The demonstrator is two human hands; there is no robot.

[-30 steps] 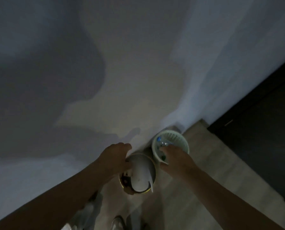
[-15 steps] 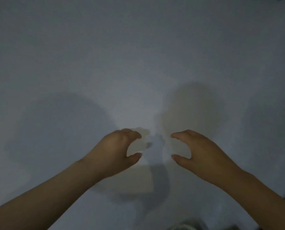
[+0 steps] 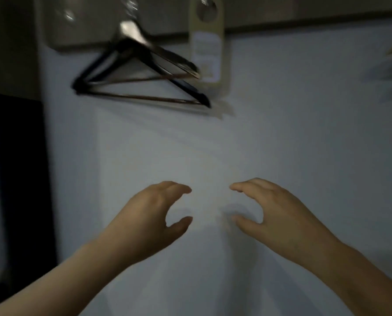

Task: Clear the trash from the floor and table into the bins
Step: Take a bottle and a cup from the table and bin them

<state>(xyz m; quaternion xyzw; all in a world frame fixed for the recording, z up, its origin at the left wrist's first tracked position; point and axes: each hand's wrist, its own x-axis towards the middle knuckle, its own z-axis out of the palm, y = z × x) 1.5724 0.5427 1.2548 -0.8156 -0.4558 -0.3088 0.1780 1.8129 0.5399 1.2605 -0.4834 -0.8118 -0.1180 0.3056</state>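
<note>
Both of my hands are raised in front of a pale wall (image 3: 281, 133) and hold nothing. My left hand (image 3: 151, 217) has its fingers loosely curved, thumb apart from the fingers. My right hand (image 3: 274, 210) mirrors it, with fingers loosely curved and thumb below. A gap of bare wall lies between the two hands. No bin and no trash is in view.
Dark clothes hangers (image 3: 142, 76) hang from a rail at the upper left of the wall. A pale door-hanger tag (image 3: 207, 39) hangs beside them. A dark vertical strip (image 3: 19, 179) runs down the left edge. The room is dim.
The view has swung up from the two bins on the floor to the wall. Both hands have left the bins and risen empty; hangers have come into sight.
</note>
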